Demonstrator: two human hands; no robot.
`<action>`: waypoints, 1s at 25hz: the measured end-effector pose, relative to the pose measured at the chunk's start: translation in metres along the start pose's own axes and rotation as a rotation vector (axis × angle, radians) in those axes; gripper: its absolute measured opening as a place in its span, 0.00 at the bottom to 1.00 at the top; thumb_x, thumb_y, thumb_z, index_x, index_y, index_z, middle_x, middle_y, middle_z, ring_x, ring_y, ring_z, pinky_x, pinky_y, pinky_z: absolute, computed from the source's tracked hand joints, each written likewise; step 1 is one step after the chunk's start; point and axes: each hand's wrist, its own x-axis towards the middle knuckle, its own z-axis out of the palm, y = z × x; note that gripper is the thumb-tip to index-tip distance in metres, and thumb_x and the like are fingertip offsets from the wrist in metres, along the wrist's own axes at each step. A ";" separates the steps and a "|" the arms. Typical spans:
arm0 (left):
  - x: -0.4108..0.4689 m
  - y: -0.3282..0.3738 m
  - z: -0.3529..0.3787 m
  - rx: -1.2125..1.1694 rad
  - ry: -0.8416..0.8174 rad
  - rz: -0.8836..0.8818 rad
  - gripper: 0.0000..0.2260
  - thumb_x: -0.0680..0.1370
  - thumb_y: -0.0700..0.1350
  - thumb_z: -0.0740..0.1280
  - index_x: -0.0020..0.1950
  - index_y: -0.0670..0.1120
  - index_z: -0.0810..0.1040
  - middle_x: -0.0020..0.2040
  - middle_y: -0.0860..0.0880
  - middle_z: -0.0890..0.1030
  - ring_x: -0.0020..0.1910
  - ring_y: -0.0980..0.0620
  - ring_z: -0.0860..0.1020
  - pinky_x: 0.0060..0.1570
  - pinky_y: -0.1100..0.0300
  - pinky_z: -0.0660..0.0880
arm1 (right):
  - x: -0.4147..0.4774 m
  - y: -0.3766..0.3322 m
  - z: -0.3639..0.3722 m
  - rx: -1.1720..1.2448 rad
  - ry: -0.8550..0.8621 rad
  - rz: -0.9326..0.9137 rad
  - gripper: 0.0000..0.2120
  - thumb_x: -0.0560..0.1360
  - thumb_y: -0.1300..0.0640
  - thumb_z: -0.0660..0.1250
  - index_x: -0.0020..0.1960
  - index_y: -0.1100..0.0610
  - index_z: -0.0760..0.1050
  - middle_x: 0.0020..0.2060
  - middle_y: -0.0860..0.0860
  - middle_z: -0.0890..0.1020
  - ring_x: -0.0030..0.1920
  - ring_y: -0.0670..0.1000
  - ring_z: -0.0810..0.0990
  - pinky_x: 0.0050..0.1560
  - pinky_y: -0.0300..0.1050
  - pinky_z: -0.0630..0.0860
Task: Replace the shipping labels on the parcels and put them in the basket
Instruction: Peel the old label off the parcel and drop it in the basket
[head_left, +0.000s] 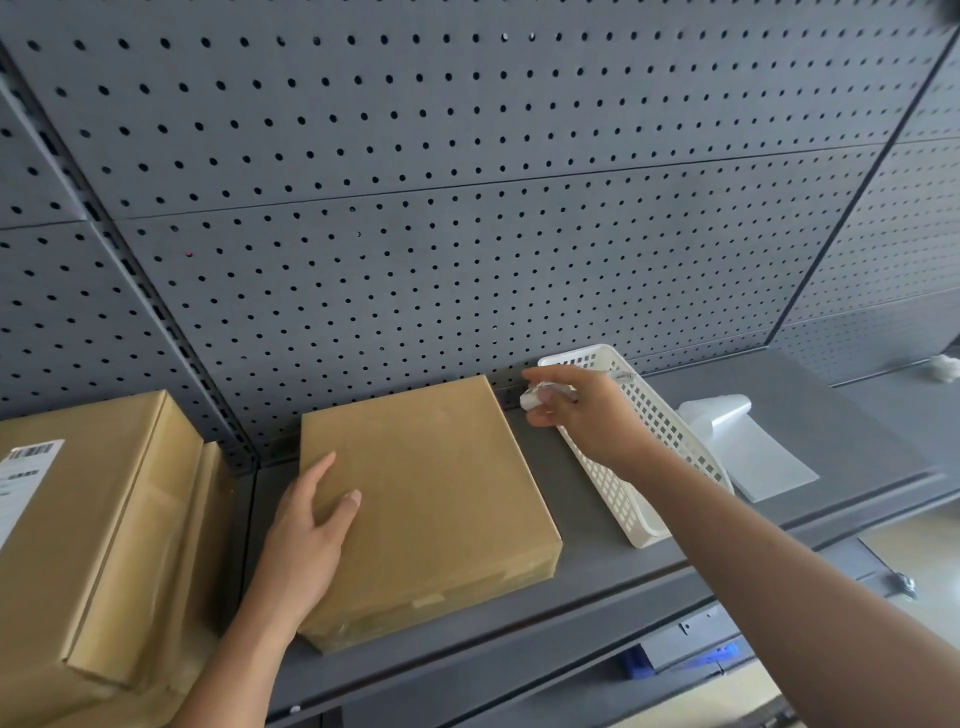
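On the far-left parcel (88, 545), the barcode label (26, 470) was unreadable. The left hand (306, 525) lay flat on the centre parcel (441, 499); right of it, the right hand (582, 410) pinched a crumpled label (534, 398) by the basket (665, 410).

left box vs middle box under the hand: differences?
The left box carries a white barcode label; the middle box shows a bare top. The left hand rests on the middle box; nothing touches the left box. Both are brown cardboard.
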 end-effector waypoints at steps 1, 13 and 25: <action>0.000 0.001 0.001 0.008 0.005 0.002 0.21 0.82 0.56 0.64 0.73 0.71 0.64 0.79 0.57 0.63 0.78 0.51 0.62 0.75 0.45 0.63 | 0.002 0.003 -0.003 0.014 0.030 -0.002 0.14 0.81 0.63 0.61 0.61 0.49 0.76 0.46 0.53 0.85 0.43 0.51 0.86 0.56 0.54 0.81; 0.006 0.004 0.010 0.144 0.018 -0.011 0.23 0.82 0.59 0.62 0.77 0.68 0.62 0.83 0.55 0.54 0.81 0.50 0.55 0.76 0.42 0.60 | 0.039 0.029 -0.067 -0.443 0.394 -0.078 0.07 0.78 0.58 0.68 0.54 0.52 0.83 0.51 0.53 0.79 0.42 0.52 0.81 0.47 0.45 0.78; 0.008 0.005 0.010 0.173 0.019 -0.061 0.23 0.81 0.63 0.62 0.75 0.72 0.61 0.82 0.56 0.55 0.81 0.49 0.56 0.76 0.40 0.61 | 0.068 0.071 -0.052 -0.878 0.183 -0.095 0.14 0.76 0.70 0.63 0.50 0.58 0.84 0.50 0.52 0.78 0.43 0.53 0.79 0.39 0.39 0.73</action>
